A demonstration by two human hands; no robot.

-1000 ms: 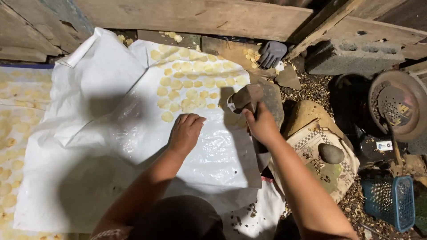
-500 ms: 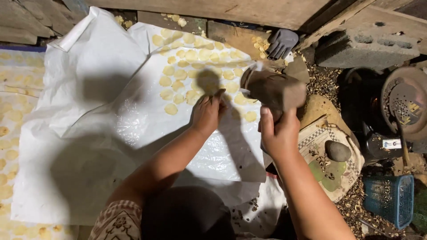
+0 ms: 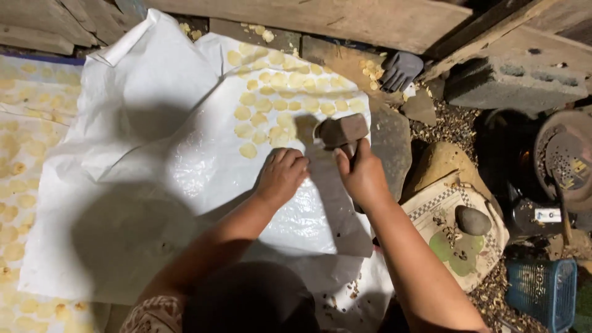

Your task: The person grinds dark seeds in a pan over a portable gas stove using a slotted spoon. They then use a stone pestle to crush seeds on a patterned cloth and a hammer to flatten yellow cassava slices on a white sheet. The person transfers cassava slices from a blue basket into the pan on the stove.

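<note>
1. The right hand (image 3: pixel 362 176) is closed round the handle of a stone mallet (image 3: pixel 341 131), whose head hangs just above the white plastic sheet (image 3: pixel 154 142).
2. The left hand (image 3: pixel 282 176) rests knuckles-up on the sheet, fingers curled together, beside the mallet.
3. Flattened yellow discs (image 3: pixel 277 98) lie in rows just beyond both hands.
4. A flat grey stone slab (image 3: pixel 390 145) lies to the right; a round pebble (image 3: pixel 473 220) sits on a patterned cloth (image 3: pixel 450 237).
</note>
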